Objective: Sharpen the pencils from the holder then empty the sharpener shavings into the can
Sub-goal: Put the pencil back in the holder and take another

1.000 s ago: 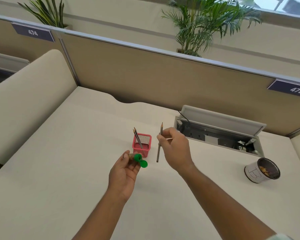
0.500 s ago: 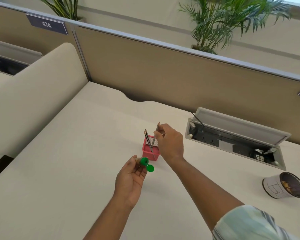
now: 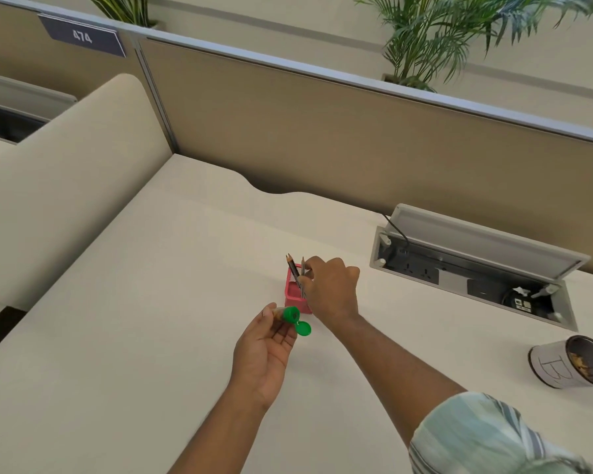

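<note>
Presently: pencil-sharpening stock on hand, one pencil at the holder.

My left hand [image 3: 264, 350], palm up over the middle of the desk [image 3: 151, 302], fingers curled round the green sharpener [image 3: 290, 315], cap [image 3: 303, 329] flipped open and mouth turned rightward, ready, I judge, for a pencil; pink holder [image 3: 297, 292] just beyond, two pencils [image 3: 291, 266] upright inside; my right hand [image 3: 329, 289] at the holder's rim, pinching a third pencil [image 3: 303, 273] by its shaft; can [image 3: 569, 362] near the desk's right edge, well apart, open for shavings.

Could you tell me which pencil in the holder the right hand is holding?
The rightmost pencil, nearly upright; the other two pencils lean left, untouched.
</note>
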